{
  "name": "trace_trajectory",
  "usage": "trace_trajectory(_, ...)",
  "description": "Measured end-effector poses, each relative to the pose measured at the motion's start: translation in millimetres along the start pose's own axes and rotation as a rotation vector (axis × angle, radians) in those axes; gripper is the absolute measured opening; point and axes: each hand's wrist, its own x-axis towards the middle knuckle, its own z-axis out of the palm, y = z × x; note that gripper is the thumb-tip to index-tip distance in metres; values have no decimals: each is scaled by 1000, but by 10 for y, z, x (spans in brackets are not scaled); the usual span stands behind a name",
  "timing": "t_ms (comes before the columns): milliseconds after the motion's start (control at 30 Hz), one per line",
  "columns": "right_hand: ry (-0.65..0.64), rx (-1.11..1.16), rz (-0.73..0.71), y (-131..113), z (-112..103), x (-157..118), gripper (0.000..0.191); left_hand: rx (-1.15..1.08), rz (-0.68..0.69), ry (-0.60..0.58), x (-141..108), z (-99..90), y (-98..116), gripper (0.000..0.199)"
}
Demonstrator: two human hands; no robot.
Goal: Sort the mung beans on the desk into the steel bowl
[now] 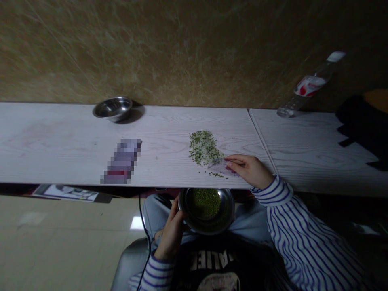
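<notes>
One metal bowl [227, 206] of green beans [205, 203] in left hand [172, 231]

One head-worn camera looks forward and steeply down over the lap [254, 222] and nearby hands [253, 170], across the counter [163, 157] to the wall [169, 52].

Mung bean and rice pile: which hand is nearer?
Right. The right hand is beside the pile, on its right; the left hand is farther, holding the metal bowl of mung beans.
</notes>
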Motion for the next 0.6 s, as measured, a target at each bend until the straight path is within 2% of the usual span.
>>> trace_trajectory(133,52,13,20,11,-38,11,22,-80,-71,-36,-10,7,18,70)
trace_trajectory(367,68,74,47,-34,-39,13,20,-67,-91,-46,10,-3,-8,67)
trace_trajectory(600,45,32,27,-37,-28,6,21,-53,-77,-19,-2,-17,-6,69)
